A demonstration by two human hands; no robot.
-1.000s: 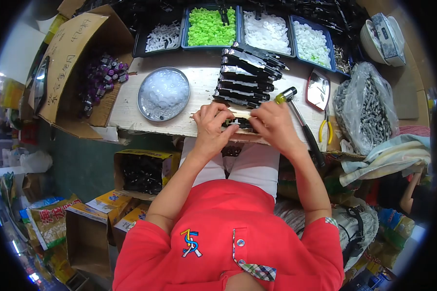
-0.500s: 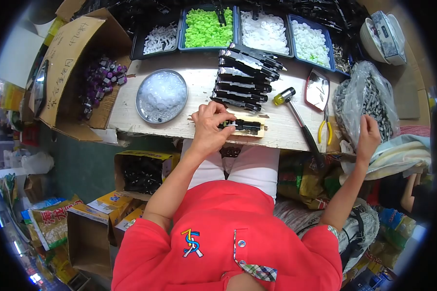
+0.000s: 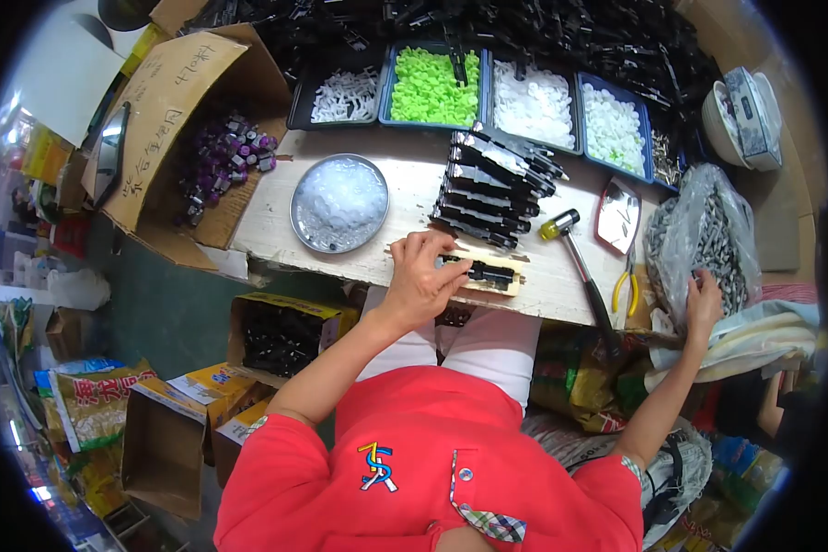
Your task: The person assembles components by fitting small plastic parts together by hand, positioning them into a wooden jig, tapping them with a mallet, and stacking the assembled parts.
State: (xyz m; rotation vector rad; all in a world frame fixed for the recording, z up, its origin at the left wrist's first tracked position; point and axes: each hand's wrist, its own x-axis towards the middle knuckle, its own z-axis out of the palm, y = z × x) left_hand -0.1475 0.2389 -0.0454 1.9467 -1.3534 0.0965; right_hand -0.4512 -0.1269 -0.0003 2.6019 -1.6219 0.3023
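Note:
My left hand [image 3: 420, 276] holds the left end of a black part [image 3: 490, 273] lying in a pale wooden fixture [image 3: 512, 287] at the bench's front edge. My right hand [image 3: 704, 308] is at the front of a clear plastic bag [image 3: 664, 241] of small grey metal parts [image 3: 719, 253]; its fingertips are close together and whatever they hold is too small to tell. Behind the fixture lies a stack of black assemblies [image 3: 492, 184]. A hammer [image 3: 580, 262] with a yellow-and-black head rests to the right of the fixture.
A round dish [image 3: 339, 203] of clear pieces is at left, near a carton [image 3: 170, 138] with purple parts. Trays of white and green pieces [image 3: 435, 87] line the back. Yellow-handled pliers [image 3: 626, 293] and a red-edged mirror-like object [image 3: 617, 216] lie at right. A person's arm [image 3: 771, 409] shows at far right.
My right hand has left the black part and moved right to the bag of metal parts. My left hand has stayed at the fixture. The view has shifted, so the bench appears lower.

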